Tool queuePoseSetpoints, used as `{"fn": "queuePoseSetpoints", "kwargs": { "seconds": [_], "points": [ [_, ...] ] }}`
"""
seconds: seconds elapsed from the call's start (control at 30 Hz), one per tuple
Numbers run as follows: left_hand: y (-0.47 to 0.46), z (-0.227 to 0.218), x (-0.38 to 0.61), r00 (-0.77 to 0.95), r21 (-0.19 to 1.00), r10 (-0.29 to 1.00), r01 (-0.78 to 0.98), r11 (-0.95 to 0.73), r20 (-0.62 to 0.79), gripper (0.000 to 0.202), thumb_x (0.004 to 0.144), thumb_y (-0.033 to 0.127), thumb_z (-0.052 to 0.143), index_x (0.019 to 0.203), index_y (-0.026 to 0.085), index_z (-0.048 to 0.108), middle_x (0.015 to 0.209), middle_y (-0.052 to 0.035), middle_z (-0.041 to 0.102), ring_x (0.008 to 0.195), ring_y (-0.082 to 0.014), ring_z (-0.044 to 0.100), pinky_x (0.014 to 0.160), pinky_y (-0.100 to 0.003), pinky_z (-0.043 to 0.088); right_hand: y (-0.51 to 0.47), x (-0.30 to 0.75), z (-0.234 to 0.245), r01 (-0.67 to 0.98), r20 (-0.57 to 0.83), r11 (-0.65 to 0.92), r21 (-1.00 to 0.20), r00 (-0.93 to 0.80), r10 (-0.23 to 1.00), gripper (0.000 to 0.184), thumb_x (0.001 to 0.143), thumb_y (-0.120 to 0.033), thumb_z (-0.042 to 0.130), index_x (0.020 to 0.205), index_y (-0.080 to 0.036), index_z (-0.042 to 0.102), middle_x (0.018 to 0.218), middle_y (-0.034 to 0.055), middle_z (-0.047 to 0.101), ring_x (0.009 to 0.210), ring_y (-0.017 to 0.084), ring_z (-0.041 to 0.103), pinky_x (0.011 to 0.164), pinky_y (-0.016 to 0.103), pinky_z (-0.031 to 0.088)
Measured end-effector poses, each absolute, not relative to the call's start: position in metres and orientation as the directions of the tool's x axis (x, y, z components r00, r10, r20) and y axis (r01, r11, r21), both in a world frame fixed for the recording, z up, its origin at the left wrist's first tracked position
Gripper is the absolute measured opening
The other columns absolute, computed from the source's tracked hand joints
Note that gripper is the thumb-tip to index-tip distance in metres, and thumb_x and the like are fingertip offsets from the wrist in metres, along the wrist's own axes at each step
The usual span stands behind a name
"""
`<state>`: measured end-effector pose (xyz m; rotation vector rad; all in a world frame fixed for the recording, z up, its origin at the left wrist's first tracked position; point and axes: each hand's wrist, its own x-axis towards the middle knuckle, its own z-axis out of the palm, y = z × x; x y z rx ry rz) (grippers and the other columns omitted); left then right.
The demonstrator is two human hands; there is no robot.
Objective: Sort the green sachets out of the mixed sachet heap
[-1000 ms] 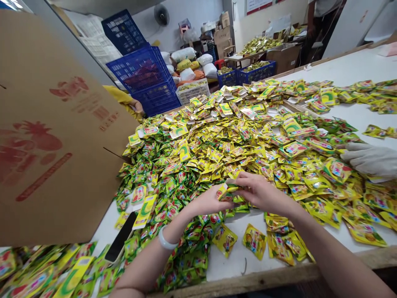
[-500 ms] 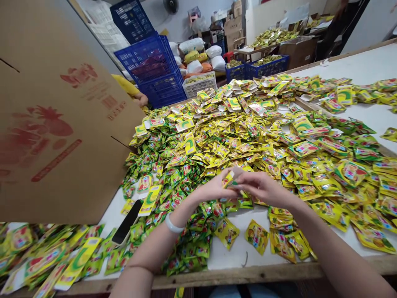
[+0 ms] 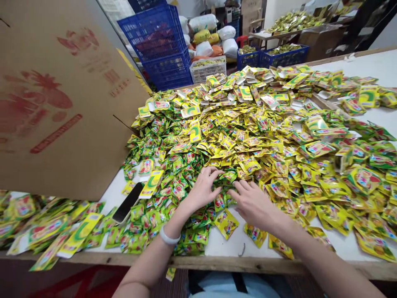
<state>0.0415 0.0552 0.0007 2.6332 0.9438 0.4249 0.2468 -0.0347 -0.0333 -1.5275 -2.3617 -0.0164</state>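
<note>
My left hand (image 3: 203,191), with a ring and a white wristband (image 3: 169,236), rests on the green packets (image 3: 186,194) with its thumb and fingers apart. To its right, my right hand (image 3: 252,205) reaches over the edge of the yellow packets (image 3: 279,165), fingers spread and bent downward. Between the two hands lies a green packet (image 3: 228,176), near the fingertips of both. I see nothing held in either hand. In front of my wrists, a yellow packet (image 3: 226,224) lies flat on the white table (image 3: 218,248).
A large cardboard box (image 3: 102,165) stands at left, beside a phone (image 3: 128,203) and a flat yellow-green carton (image 3: 151,184). More flat cartons (image 3: 80,236) lie at front left. Behind the heap stand blue crates (image 3: 167,49), sacks (image 3: 203,25) and a white crate (image 3: 209,70).
The small yellow-and-white carton both hands held is out of them; a similar blurred one shows on the right of the heap. The hands have moved apart and down to the packets. The view has tilted down.
</note>
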Motion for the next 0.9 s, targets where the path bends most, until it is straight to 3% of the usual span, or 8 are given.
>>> {"fn": "queuePoseSetpoints", "kwargs": {
  "seconds": [0.1,0.2,0.3,0.37,0.53,0.67,0.77,0.9],
  "points": [
    [0.058,-0.012,0.040,0.751,0.374,0.642,0.558,-0.741,0.152,0.048,0.079,0.014,0.059,0.126,0.020,0.055,0.124,-0.0101,0.051,0.121,-0.0245,0.045,0.106,-0.043,0.038,-0.036,0.221,-0.035,0.888,0.203,0.449,-0.101,-0.423,0.883,0.024,0.076,-0.008,0.059,0.098,-0.014,0.066,0.105,0.0144,0.062,0.100,0.029,0.053,0.078,0.040,0.044],
    [0.054,-0.009,0.035,0.710,0.390,0.675,0.575,-0.719,0.199,0.036,0.086,0.017,0.055,0.122,0.020,0.056,0.122,-0.0095,0.052,0.119,-0.0222,0.047,0.105,-0.040,0.038,-0.026,0.239,-0.022,0.877,0.181,0.446,-0.179,-0.416,0.891,0.009,0.084,-0.012,0.058,0.086,-0.016,0.067,0.087,0.0096,0.062,0.090,0.023,0.055,0.074,0.034,0.042],
    [0.027,0.005,0.029,0.705,0.377,0.685,0.592,-0.712,0.186,0.021,0.094,0.030,0.051,0.109,0.017,0.059,0.110,-0.0086,0.058,0.108,-0.0219,0.052,0.098,-0.039,0.042,-0.016,0.272,-0.010,0.795,0.226,0.410,-0.446,-0.344,0.912,0.015,0.090,-0.016,0.052,0.081,-0.015,0.063,0.079,0.0065,0.060,0.078,0.017,0.054,0.071,0.029,0.041],
    [0.003,0.009,0.028,0.738,0.306,0.674,0.633,-0.711,0.039,0.029,0.092,0.041,0.056,0.105,0.016,0.061,0.104,-0.0095,0.060,0.101,-0.0252,0.055,0.091,-0.041,0.044,-0.013,0.287,-0.009,0.686,0.239,0.346,-0.641,-0.250,0.938,0.019,0.092,-0.019,0.050,0.076,-0.015,0.058,0.072,0.0036,0.057,0.066,0.013,0.050,0.063,0.026,0.039],
    [-0.040,-0.014,0.029,0.702,0.115,0.689,0.711,-0.694,-0.182,0.048,0.076,0.042,0.076,0.109,0.010,0.063,0.122,-0.0184,0.057,0.117,-0.0352,0.050,0.097,-0.047,0.040,-0.015,0.292,-0.013,0.209,0.118,0.152,-0.966,-0.165,0.979,0.028,0.089,-0.042,0.059,0.081,-0.016,0.053,0.064,0.0000,0.055,0.053,0.010,0.049,0.048,0.023,0.037],
    [-0.029,-0.019,0.035,0.677,0.380,0.726,0.707,-0.596,-0.120,0.019,0.089,0.033,0.061,0.087,0.014,0.065,0.104,-0.0115,0.064,0.105,-0.0291,0.057,0.094,-0.042,0.042,-0.019,0.282,-0.012,-0.180,0.051,0.029,-0.983,-0.119,0.992,0.034,0.083,-0.044,0.070,0.084,-0.018,0.049,0.059,-0.0018,0.057,0.045,0.010,0.051,0.040,0.021,0.035],
    [-0.009,-0.007,0.042,0.568,0.713,0.814,0.620,-0.327,-0.120,0.035,0.097,0.036,0.041,0.082,0.015,0.064,0.079,-0.0074,0.065,0.074,-0.0210,0.060,0.072,-0.032,0.044,-0.023,0.269,-0.019,-0.363,0.042,0.002,-0.932,-0.103,0.994,0.030,0.082,-0.036,0.074,0.084,-0.018,0.049,0.066,-0.0017,0.061,0.042,0.007,0.048,0.038,0.019,0.032],
    [0.003,-0.003,0.051,0.499,0.936,0.866,0.315,-0.156,-0.023,0.037,0.095,0.042,0.041,0.099,0.012,0.062,0.091,-0.0101,0.068,0.081,-0.0204,0.061,0.074,-0.030,0.047,-0.028,0.246,-0.030,-0.425,0.012,-0.054,-0.904,-0.151,0.988,0.029,0.082,-0.035,0.074,0.081,-0.018,0.050,0.069,-0.0013,0.063,0.041,0.007,0.047,0.037,0.019,0.033]
  ]
}}
